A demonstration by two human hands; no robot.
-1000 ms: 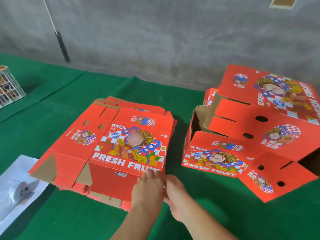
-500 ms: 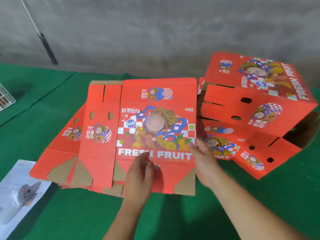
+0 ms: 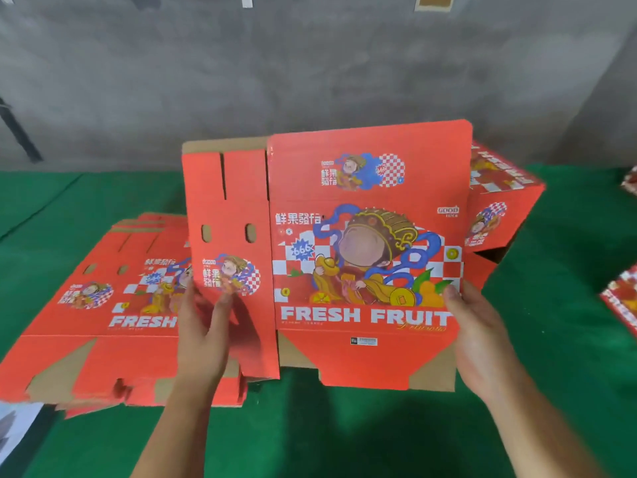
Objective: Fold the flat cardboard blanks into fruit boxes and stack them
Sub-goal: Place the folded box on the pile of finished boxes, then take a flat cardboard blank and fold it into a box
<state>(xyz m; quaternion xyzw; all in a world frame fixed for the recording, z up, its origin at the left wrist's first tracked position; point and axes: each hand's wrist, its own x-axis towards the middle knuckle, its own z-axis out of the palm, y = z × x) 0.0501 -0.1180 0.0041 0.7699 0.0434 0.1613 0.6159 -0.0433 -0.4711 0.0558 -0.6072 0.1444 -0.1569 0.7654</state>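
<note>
Hands hold the red printed flat cardboard blank (image 3: 365, 257) upright between them: my left hand (image 3: 203, 336) pinches its narrow side panel, my right hand (image 3: 479, 343) grips the right edge, thumb on the print. Its long axis runs hand to hand, so opening it means, I reckon, pushing both edges inward. Beyond my left hand lies the stack of flat red blanks (image 3: 103, 326), beyond my right the folded red fruit boxes (image 3: 499, 208)

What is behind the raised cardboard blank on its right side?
Behind the raised blank, held by the left hand and right hand, a folded red fruit box sticks out on the green cloth. Most of that box is covered; whether more boxes sit there cannot be seen.
</note>
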